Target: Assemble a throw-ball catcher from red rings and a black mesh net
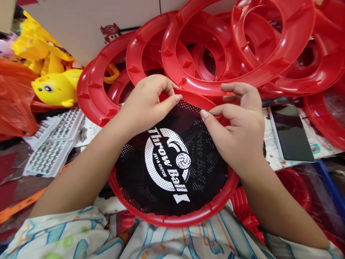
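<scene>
A round black mesh [134, 169] printed with a white "Throw Ball" logo lies across a red plastic ring [172, 220] in front of my body. My left hand [155, 100] pinches the mesh's far edge between thumb and fingers, just above the ring's far side. At the upper right edge, my right hand [237, 126] pinches the mesh between thumb and index finger, with its other fingers held away. Along the near side the mesh reaches the ring's rim; beyond my fingers the ring's far part shows uncovered.
Many loose red rings [140, 46] are heaped behind my hands. A phone [292, 133] lies at the right. To the left are yellow fish-shaped toys [58, 87], an orange plastic bag [16, 97] and white trays [48, 156] of small round parts. More red rings [291, 187] lie low at right.
</scene>
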A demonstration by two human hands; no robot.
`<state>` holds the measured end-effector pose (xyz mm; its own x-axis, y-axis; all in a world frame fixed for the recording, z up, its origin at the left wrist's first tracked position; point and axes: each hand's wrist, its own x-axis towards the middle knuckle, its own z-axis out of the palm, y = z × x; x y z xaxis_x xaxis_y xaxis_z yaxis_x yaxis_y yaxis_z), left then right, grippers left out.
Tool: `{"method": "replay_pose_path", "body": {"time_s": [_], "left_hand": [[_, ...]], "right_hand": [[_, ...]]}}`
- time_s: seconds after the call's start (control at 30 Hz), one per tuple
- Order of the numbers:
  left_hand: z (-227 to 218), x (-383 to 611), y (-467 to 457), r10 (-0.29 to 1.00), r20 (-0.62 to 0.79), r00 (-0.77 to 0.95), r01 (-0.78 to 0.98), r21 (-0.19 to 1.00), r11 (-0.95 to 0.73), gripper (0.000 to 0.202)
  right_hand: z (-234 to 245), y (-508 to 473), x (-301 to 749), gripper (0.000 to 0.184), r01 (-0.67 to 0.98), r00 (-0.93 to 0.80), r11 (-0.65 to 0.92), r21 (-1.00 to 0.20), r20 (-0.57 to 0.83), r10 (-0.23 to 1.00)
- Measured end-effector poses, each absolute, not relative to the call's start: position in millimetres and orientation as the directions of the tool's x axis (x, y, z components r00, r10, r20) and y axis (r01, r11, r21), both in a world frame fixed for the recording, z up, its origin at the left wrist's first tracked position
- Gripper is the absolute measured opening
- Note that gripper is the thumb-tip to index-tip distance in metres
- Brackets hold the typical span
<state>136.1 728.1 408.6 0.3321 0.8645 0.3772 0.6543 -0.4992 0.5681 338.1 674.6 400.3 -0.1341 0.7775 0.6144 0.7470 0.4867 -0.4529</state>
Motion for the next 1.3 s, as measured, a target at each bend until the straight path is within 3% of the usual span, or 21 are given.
{"method": "replay_pose_path", "body": {"time_s": [0.4, 0.67, 1.1, 1.3], "left_hand": [[410.3, 138.2, 723.9, 0.874, 0.392, 0.287, 0.666, 0.574, -0.476, 0.019], [409.4, 139.1, 723.3, 0.885, 0.377, 0.275, 0.64, 0.615, -0.46, 0.016], [410.1, 141.9, 722.5, 0.899, 0.356, 0.257, 0.665, 0.61, -0.431, 0.017], [410.1, 140.9, 721.4, 0.88, 0.379, 0.285, 0.668, 0.58, -0.466, 0.018]], "right_hand": [[405.2, 677.9, 343.5, 0.014, 0.775, -0.186, 0.47, -0.423, 0.558, 0.809], [405.1, 683.3, 340.9, 0.017, 0.799, -0.14, 0.432, -0.419, 0.569, 0.811], [408.1, 689.3, 337.0, 0.019, 0.836, -0.096, 0.324, -0.443, 0.463, 0.881], [407.1, 695.7, 332.9, 0.02, 0.817, -0.159, 0.362, -0.45, 0.427, 0.89]]}}
